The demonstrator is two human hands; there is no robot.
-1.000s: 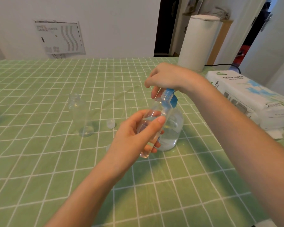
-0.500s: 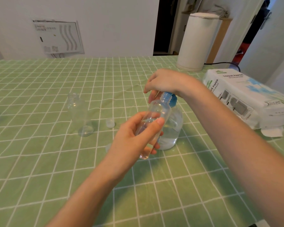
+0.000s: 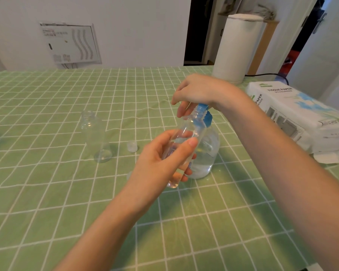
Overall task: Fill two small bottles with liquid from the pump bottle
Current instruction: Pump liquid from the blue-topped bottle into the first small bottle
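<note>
The small bottle (image 3: 188,133) is held tilted near the table's middle, the left hand (image 3: 160,163) wrapped round its body, its open neck against the blue spout of the pump bottle (image 3: 205,153) standing just behind. The right hand (image 3: 198,90) lies over the pump top, fingers curled down round it. To the left a second small bottle (image 3: 95,135) stands upright on the green checked tablecloth (image 3: 47,182), with a cap (image 3: 132,146) lying between.

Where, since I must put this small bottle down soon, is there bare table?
Free: the near table left of the left hand, and the far stretch behind the empty bottle. Crowded: between empty bottle, cap and pump bottle, and right, by the tissue pack.
</note>
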